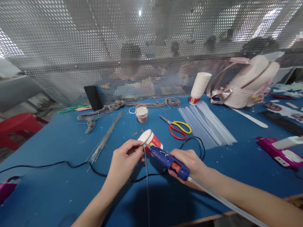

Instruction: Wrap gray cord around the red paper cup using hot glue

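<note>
My left hand (129, 157) is closed, its fingertips pinching a grey cord (146, 173) against the rim of a red and white paper cup (156, 142). The cup lies tilted, its white end toward the upper left, and the cord's loose length hangs down toward the table's front. In my right hand (187, 162) is a blue hot glue gun (165, 159), gripped by its handle. Its nozzle meets the cup's edge beside my left fingertips; whether glue is coming out cannot be seen. A long clear glue stick (220, 198) sticks out of the gun's back.
Behind the cup stand a small wrapped cup (142, 115) and scissors (177, 126). Clear glue sticks (208, 126), stacked paper cups (200, 86) and a pale backpack (251, 82) lie right. Grey cord bundles (106, 110), thin wires (106, 138) and a black cable (94, 170) spread left.
</note>
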### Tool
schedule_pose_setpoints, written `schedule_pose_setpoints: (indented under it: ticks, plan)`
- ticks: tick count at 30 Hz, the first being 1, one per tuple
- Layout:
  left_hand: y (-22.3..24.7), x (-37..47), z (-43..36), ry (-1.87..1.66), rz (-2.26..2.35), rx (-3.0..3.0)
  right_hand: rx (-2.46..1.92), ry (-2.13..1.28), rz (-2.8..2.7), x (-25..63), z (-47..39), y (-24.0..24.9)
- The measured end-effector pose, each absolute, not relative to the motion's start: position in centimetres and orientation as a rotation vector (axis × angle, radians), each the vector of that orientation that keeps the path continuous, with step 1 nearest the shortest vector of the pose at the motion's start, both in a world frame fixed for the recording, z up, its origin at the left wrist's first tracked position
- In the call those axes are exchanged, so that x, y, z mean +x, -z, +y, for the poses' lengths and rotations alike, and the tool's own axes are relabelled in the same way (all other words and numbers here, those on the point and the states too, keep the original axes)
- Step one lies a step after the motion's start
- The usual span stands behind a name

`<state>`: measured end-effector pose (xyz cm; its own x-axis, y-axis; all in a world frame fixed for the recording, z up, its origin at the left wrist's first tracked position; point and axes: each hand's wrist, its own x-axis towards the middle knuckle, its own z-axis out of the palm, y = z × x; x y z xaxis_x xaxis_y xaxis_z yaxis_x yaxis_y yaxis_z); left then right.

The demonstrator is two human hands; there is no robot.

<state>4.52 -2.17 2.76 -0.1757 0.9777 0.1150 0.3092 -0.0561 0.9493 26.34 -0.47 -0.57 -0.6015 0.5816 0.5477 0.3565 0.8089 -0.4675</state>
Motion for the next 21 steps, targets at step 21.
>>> schedule_pose_setpoints:
  ticks: [21]
  plan:
    - [-2.6, 4.44, -2.16, -1.284, 1.495, 1.418, -0.677, -0.429, -2.189, 26.17, -0.38, 0.49]
